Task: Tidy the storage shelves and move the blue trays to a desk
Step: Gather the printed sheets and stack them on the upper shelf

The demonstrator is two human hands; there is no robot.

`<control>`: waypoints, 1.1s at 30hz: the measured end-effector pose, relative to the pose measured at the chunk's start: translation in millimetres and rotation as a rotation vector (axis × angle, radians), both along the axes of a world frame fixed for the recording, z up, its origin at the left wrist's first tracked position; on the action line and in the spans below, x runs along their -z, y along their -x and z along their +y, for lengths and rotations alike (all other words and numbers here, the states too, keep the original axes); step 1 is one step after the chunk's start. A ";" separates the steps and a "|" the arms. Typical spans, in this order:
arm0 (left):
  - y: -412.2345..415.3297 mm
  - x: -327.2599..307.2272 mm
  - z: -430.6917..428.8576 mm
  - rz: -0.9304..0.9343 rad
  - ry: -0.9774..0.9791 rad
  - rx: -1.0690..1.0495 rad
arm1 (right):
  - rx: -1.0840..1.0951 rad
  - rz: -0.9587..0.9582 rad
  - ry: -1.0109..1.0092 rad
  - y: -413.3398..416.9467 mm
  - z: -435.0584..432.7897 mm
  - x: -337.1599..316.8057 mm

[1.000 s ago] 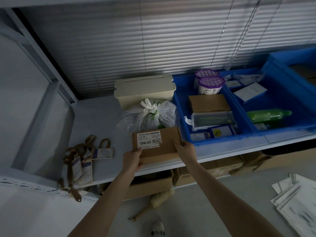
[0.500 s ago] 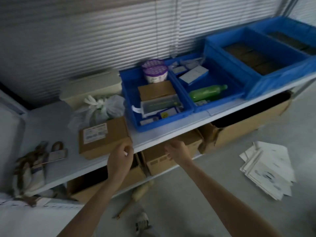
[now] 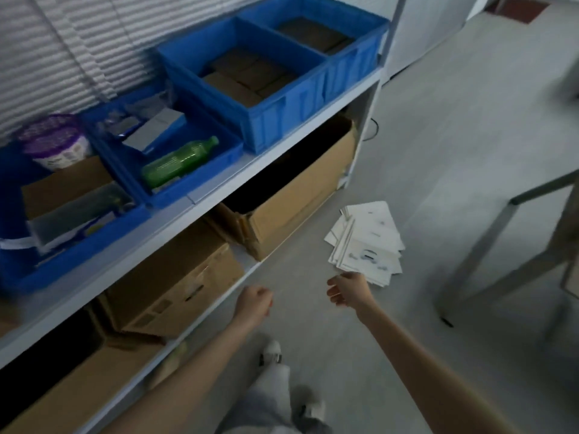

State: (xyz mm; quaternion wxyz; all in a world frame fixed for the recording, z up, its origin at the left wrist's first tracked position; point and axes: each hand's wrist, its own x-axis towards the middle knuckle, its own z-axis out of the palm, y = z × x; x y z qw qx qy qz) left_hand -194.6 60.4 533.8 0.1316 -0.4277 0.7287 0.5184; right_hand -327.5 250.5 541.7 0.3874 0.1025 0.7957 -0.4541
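Several blue trays sit along the shelf (image 3: pixel 219 195). The left tray (image 3: pixel 72 261) holds a brown box, a clear case and a purple-lidded tub (image 3: pixel 59 142). The middle tray (image 3: pixel 200 170) holds a green bottle (image 3: pixel 178 161) and white packets. Two deeper trays, one (image 3: pixel 282 120) beside the other (image 3: pixel 354 57), hold dark brown boxes. My left hand (image 3: pixel 254 303) hangs below the shelf edge with curled fingers, holding nothing. My right hand (image 3: pixel 347 289) is off the shelf over the floor, fingers loosely apart and empty.
Cardboard boxes (image 3: pixel 175 283) (image 3: pixel 294 198) fill the lower shelf. A pile of white booklets (image 3: pixel 366 245) lies on the grey floor. A desk's metal legs (image 3: pixel 501 239) stand at the right. My shoes (image 3: pixel 272 352) are below.
Both hands let go of the labelled cardboard box and dropped away from the shelf. The view swung right, so the box, bag and beige container are out of sight.
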 end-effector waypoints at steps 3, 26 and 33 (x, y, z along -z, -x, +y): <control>76.6 19.5 27.1 0.014 -0.025 0.074 | 0.057 -0.078 -0.026 54.7 31.0 15.4; 601.5 659.4 113.5 -0.371 0.208 0.525 | -0.448 0.079 -0.598 534.4 188.7 660.4; 634.0 784.3 136.7 -0.392 0.426 0.310 | 0.079 0.009 -0.541 603.0 198.1 801.2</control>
